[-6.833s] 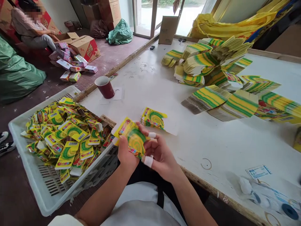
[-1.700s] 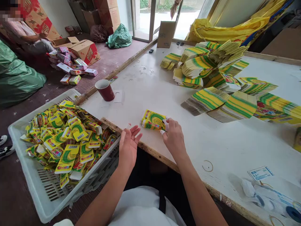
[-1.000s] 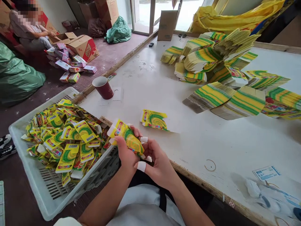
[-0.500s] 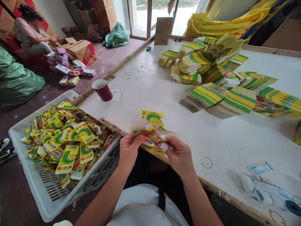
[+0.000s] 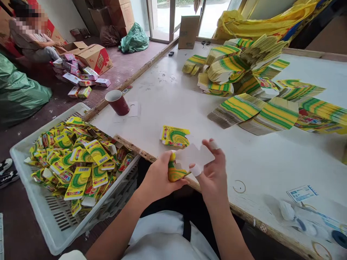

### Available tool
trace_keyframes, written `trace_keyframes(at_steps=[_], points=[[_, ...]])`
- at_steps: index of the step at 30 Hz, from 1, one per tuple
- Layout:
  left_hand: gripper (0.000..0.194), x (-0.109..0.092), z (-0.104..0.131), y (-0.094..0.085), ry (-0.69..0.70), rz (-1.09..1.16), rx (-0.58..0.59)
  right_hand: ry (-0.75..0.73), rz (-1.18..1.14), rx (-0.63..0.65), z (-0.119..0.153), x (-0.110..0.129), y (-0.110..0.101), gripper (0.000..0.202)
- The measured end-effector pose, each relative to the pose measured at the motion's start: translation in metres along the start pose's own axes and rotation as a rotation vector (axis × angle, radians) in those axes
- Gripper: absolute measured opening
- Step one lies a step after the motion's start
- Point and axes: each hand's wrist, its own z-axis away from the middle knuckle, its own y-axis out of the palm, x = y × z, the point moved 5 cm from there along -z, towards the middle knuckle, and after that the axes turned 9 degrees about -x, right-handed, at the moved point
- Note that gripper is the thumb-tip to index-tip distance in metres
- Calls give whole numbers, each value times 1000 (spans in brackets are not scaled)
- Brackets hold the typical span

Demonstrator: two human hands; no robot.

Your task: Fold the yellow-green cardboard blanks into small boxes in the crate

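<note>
My left hand [image 5: 159, 173] is closed around a small yellow-green printed carton [image 5: 176, 172], thumb on top and fingers beneath. The carton's plain white inner side [image 5: 193, 157] faces up and reaches toward my right hand [image 5: 214, 168]. Thumb and fingers of that hand are spread apart at the flap's edge, and white coverings wrap the tips of the thumb and one finger. Just beyond my hands, another yellow carton [image 5: 175, 136] lies on the white table [image 5: 162, 104].
At left stands a white plastic crate [image 5: 51, 231] heaped with folded cartons [image 5: 78, 182]. A maroon mug [image 5: 117, 103] is near the table's left edge. Bundles of flat cartons [image 5: 241, 108] lie at the back right. A seated person [image 5: 35, 43] is by boxes on the floor.
The carton has turned from its printed face to its white inner side. My right hand's fingers have spread and risen, while my left hand has shifted right with the carton.
</note>
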Motion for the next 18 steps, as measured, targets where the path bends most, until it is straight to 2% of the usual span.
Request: trace_keyframes(at_steps=[3, 5, 7, 10, 12, 14, 15, 18], points=[[74, -2, 6, 9, 187, -1, -27, 413, -214, 167, 8, -24, 15, 61], [76, -4, 9, 12, 301, 25, -28, 528, -285, 251, 12, -30, 23, 60], [69, -3, 9, 10, 336, 27, -71, 541, -293, 272, 11, -31, 24, 56], [53, 0, 6, 6, 288, -27, -86, 452, -229, 312, 8, -27, 22, 60], [49, 3, 3, 9, 224, -44, -1, 319, -131, 374, 10, -20, 22, 68], [56, 6, 1, 15, 173, 3, 75, 120, 29, 430, 14, -12, 22, 64], [61, 7, 1, 17, 165, 35, 74, 12, 105, 449, 17, -9, 22, 59], [73, 8, 1, 15, 179, 51, -37, -209, 210, 450, 18, -7, 20, 56]])
